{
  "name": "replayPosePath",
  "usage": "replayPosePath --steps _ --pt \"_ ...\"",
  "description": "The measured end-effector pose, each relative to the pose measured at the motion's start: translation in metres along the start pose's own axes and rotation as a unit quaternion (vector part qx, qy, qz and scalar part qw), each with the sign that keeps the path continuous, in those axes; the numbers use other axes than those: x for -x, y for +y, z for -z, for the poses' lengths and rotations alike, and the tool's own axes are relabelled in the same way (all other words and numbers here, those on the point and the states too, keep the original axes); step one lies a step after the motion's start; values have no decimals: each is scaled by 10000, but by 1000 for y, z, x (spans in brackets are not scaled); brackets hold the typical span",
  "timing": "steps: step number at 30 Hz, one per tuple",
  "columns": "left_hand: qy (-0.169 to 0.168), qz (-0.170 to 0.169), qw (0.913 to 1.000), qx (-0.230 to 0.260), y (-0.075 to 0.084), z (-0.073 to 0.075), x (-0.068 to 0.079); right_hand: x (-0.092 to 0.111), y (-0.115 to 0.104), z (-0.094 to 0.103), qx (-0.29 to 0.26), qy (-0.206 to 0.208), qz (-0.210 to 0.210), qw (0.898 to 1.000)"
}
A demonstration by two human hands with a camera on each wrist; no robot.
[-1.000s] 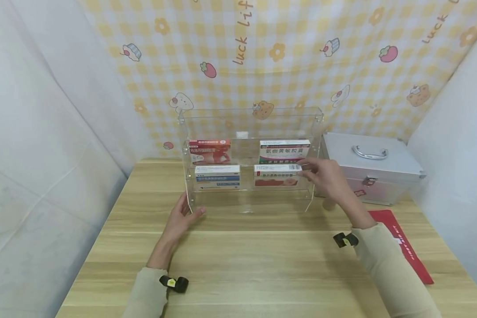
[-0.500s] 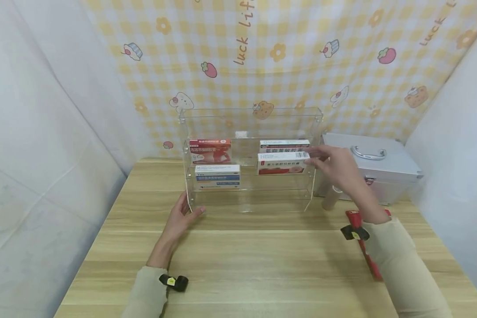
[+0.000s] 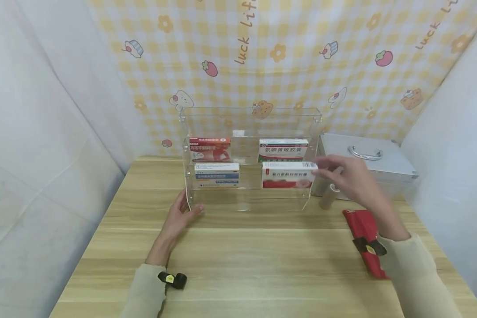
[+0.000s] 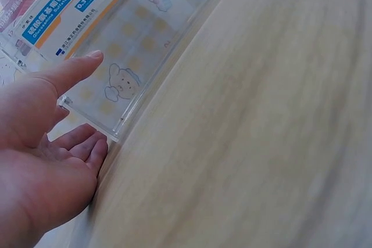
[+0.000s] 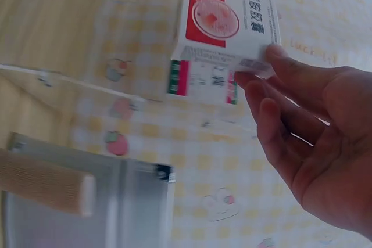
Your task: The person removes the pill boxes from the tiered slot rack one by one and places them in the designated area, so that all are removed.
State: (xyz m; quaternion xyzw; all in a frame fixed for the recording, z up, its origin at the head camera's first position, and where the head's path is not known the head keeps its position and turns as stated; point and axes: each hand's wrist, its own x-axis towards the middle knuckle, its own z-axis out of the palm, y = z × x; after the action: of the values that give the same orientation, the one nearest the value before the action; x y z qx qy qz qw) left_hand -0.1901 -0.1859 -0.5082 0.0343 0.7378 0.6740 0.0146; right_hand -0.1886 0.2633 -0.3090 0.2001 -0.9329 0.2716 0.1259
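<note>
Red-white carton (image 3: 289, 175), oblong — right grip (image 3: 349, 177) pinching its end, left grip (image 3: 179, 217) loosely spread at clear plastic rack (image 3: 246, 201)

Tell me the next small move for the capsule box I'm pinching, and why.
Probably ease the white-and-red capsule box toward you, away from the transparent display rack: your right hand pinches only its right end, which overlaps the rack's right edge in the head view, so sideways sliding might catch. Your left hand is at the rack's lower left corner, placed to steady it.
</note>
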Motion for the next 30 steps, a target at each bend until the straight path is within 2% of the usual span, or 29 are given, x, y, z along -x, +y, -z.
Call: replayPosePath --steps 3,6,10,13,17,21,30 --pt "-16 -1 10000 9 1 0 0 18 14 -14 -355 -419 -239 9982" --pt "-24 20 10000 18 2 0 -1 34 29 -30 -851 -851 -565 9911" --pt "10 98 10000 3 3 -1 -1 51 49 -51 -1526 -1554 -1061 9702" --pt "44 179 9998 -51 3 0 -1 58 61 -63 -1742 -2040 -1297 9546" --pt "52 162 9998 -68 2 -1 -1 62 71 -73 -1836 -2334 -1496 9431" --pt "28 150 9999 -53 2 -1 -1 62 75 -79 -1778 -2363 -1520 9431" --pt "108 191 9997 -56 2 -2 -1 60 78 -94 -1260 -1954 -1358 9631"
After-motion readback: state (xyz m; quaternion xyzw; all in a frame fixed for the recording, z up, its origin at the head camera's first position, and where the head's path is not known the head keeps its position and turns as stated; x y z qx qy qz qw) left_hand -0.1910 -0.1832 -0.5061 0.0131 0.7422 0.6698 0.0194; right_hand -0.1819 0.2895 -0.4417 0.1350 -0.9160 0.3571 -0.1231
